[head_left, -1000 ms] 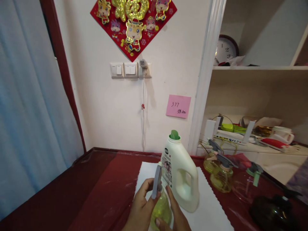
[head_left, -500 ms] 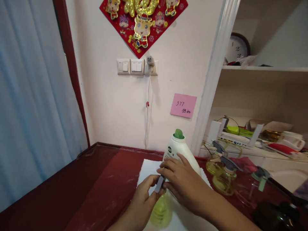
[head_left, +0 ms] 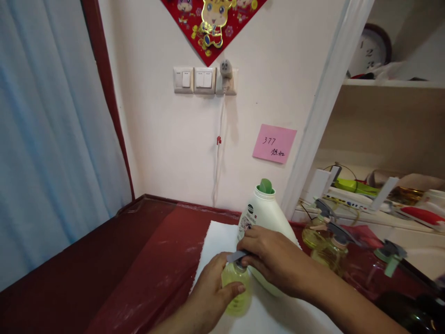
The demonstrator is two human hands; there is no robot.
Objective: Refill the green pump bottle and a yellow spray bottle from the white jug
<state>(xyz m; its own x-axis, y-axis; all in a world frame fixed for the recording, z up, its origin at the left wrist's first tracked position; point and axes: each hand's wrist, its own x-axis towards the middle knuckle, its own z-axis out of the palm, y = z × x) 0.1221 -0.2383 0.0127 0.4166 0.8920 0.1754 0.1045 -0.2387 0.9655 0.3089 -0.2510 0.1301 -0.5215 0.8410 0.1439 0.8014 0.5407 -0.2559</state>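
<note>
A small clear spray bottle [head_left: 237, 290] with yellow-green liquid stands on a white paper sheet [head_left: 219, 239]. My left hand [head_left: 212, 290] is wrapped round its body from the left. My right hand [head_left: 269, 257] is closed over its grey spray head [head_left: 236, 256] at the neck. Right behind them a white detergent jug [head_left: 264, 213] with a green cap stands upright, partly covered by my right hand.
The red table [head_left: 146, 260] meets the wall at the back and a blue curtain [head_left: 52, 139] on the left. Two yellow spray bottles [head_left: 325, 241], a clear one with a green trigger [head_left: 389, 260] and a dark one [head_left: 417, 313] stand on the right. A cluttered shelf [head_left: 382, 195] lies beyond.
My right hand came up from under the bottle and closed over the grey spray head. The head went from standing tall above the bottle to lying low on its neck.
</note>
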